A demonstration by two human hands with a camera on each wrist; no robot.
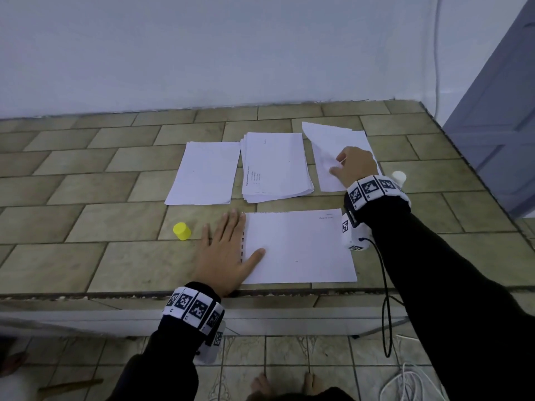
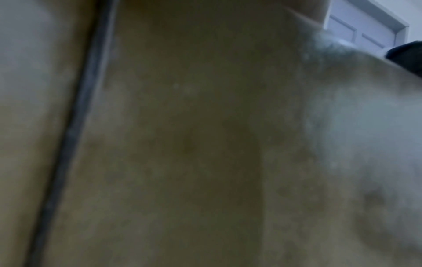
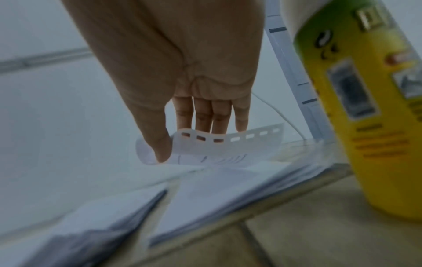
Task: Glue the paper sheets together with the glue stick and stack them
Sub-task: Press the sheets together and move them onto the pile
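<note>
A white sheet (image 1: 301, 250) lies near the table's front edge. My left hand (image 1: 228, 250) lies flat at its left, punched edge, thumb resting on the paper. At the back right, my right hand (image 1: 344, 166) pinches the top sheet (image 1: 330, 140) of a small pile, and that sheet is bent up. In the right wrist view the thumb and fingers (image 3: 160, 144) curl the sheet's punched edge (image 3: 228, 144). The glue stick (image 1: 399, 177) stands uncapped just right of my right wrist, its yellow body (image 3: 370, 117) close to the camera. The left wrist view is dark and blurred.
The yellow cap (image 1: 181, 231) stands on the tiled table (image 1: 86, 221), left of my left hand. A thicker paper stack (image 1: 276, 166) sits at the back middle, with a thinner pile (image 1: 204, 172) to its left. The table's right edge (image 1: 463, 157) runs beside the glue stick.
</note>
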